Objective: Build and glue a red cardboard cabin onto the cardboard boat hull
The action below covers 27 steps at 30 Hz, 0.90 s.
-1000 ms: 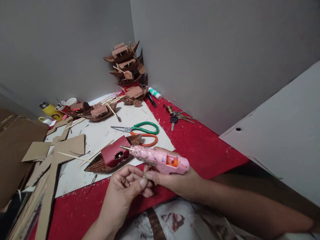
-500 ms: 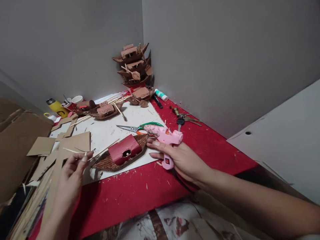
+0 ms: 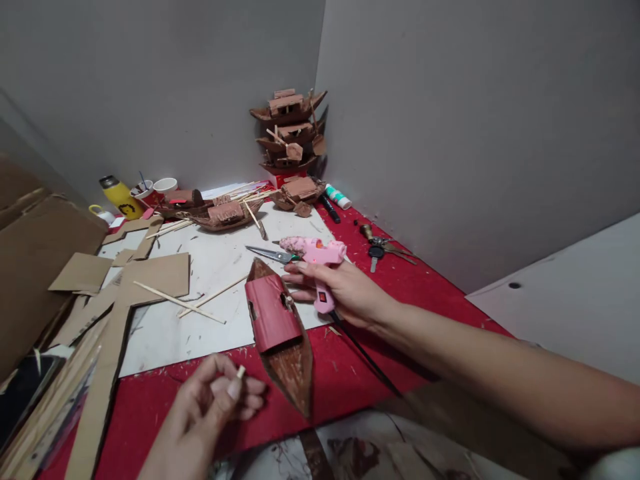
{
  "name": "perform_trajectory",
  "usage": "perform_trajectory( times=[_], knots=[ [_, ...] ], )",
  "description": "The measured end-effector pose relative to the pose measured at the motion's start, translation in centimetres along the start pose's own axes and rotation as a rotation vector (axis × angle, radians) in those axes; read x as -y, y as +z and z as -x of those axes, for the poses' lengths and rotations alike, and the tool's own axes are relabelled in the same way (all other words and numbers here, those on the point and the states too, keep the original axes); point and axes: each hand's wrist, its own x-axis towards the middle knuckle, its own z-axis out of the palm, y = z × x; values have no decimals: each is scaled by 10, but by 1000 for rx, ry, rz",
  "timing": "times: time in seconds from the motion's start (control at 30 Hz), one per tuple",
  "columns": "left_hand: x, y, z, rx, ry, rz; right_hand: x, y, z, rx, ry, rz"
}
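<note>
A pink glue gun (image 3: pixel 324 301) is in my right hand (image 3: pixel 357 293), its nozzle pointing left over the scissors (image 3: pixel 273 254). My left hand (image 3: pixel 207 407) pinches a short piece of pale wooden stick (image 3: pixel 241 372) between thumb and finger, near the front of the table. Between my hands lies a brown model boat (image 3: pixel 290 373) with a red curved cabin roof (image 3: pixel 273 313) that has ragged holes in its sides. One end of the boat points toward me. The fingers of my right hand are close to its far side; whether they touch it I cannot tell.
Several finished model boats (image 3: pixel 287 130) are stacked in the corner, and another boat (image 3: pixel 225 215) lies at the back. Two thin sticks (image 3: pixel 180 303) cross on the white board (image 3: pixel 155 347). Cardboard pieces (image 3: pixel 160 273) cover the left side. Keys (image 3: pixel 376 257) lie on the red tabletop (image 3: pixel 430 287).
The boat has turned so that one end points toward me. My left hand has moved right and nearer with the stick piece. The glue gun has shifted slightly left and up.
</note>
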Motion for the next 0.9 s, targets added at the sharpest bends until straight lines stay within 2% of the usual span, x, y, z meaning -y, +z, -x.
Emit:
perform_trajectory(
  times=[0.03,0.1,0.2,0.3,0.43,0.5,0.6,0.77,0.83,0.9],
  knots=[
    [4,2,4,34,-19,10,1,3,-4,5,25,9],
    [7,3,8,30,-14,14,3,5,-9,12,72,25],
    [2,-4,7,-114,98,-76,3,2,-9,10,81,40],
    [-11,-13,1,-229,229,-295,2,-8,3,-5,51,65],
    [-28,-19,-11,-292,390,-649,-2,-27,27,-13,12,136],
    [-36,-18,-18,-311,507,-827,-5,-36,40,-19,-1,214],
    [-41,-13,-27,-278,646,-1025,-9,-43,57,-3,-16,358],
    [-39,-8,-36,-252,649,-1214,-14,-37,72,-20,4,516],
    [-40,-10,-39,-249,650,-1185,-18,-33,75,-34,34,545],
    [-44,-13,-46,-256,646,-1055,-25,-31,79,-35,28,537]
  ],
)
